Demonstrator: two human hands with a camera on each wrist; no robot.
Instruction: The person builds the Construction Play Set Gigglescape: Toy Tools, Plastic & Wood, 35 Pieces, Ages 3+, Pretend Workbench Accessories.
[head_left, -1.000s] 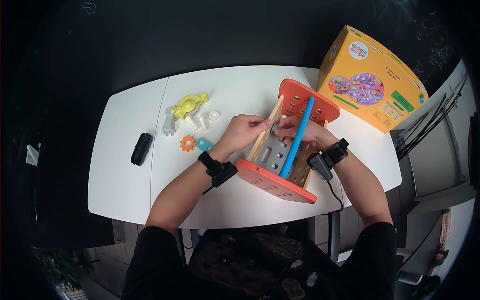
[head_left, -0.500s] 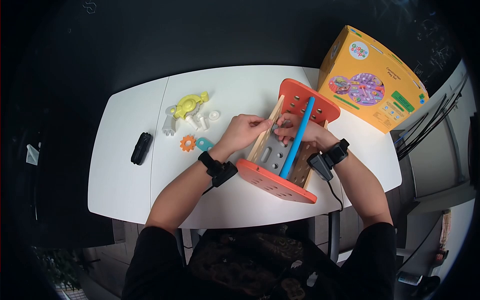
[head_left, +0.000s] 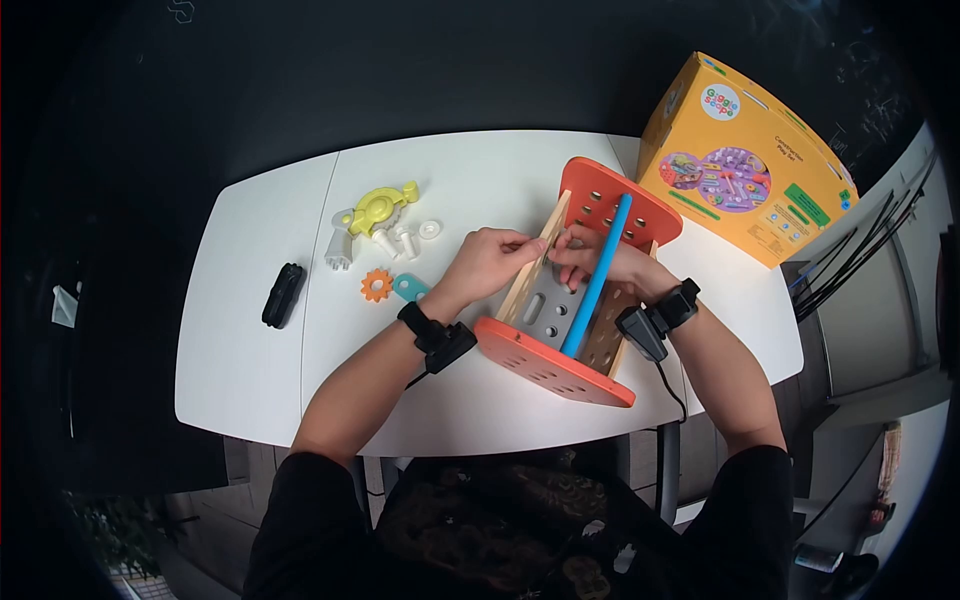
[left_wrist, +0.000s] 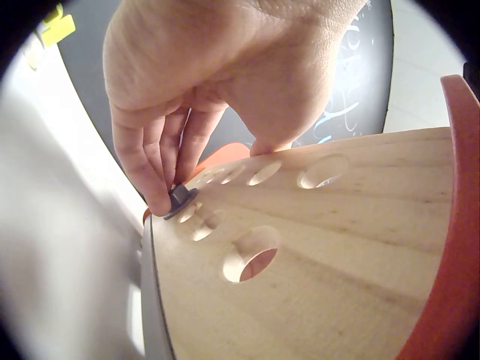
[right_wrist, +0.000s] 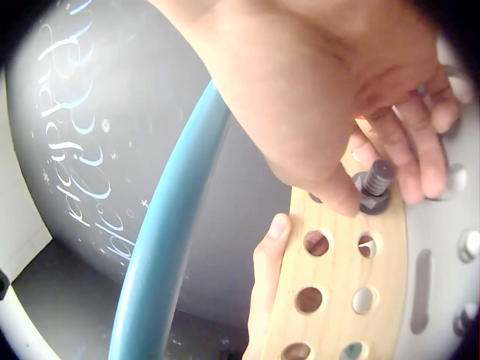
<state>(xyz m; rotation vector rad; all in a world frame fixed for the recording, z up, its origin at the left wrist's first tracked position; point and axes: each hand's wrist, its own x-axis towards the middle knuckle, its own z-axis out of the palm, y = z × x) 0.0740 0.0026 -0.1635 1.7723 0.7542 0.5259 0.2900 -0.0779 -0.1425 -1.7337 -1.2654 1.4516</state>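
A toy workbench with orange end panels (head_left: 560,365), a blue bar (head_left: 598,275) and pale wooden side panels (left_wrist: 360,217) full of holes stands on the table. My left hand (head_left: 492,262) grips the left wooden panel, thumb over its top edge, fingertips on the grey bolt head (left_wrist: 178,199) on its outer face. Inside the frame, past the blue bar, is my right hand (head_left: 612,262). Its thumb and fingers are around the grey nut (right_wrist: 373,202) on the bolt's threaded shank (right_wrist: 380,174), against the inner face.
Left of the workbench lie a yellow-green toy piece (head_left: 378,208), white screws (head_left: 405,243), a white ring (head_left: 429,230), an orange gear (head_left: 376,286) and a teal strip (head_left: 410,287). A black case (head_left: 284,295) lies farther left. The yellow box (head_left: 735,150) stands behind at right.
The right hand's fingers have shifted slightly around the nut. The left hand keeps its place on the panel, and the workbench stays where it was.
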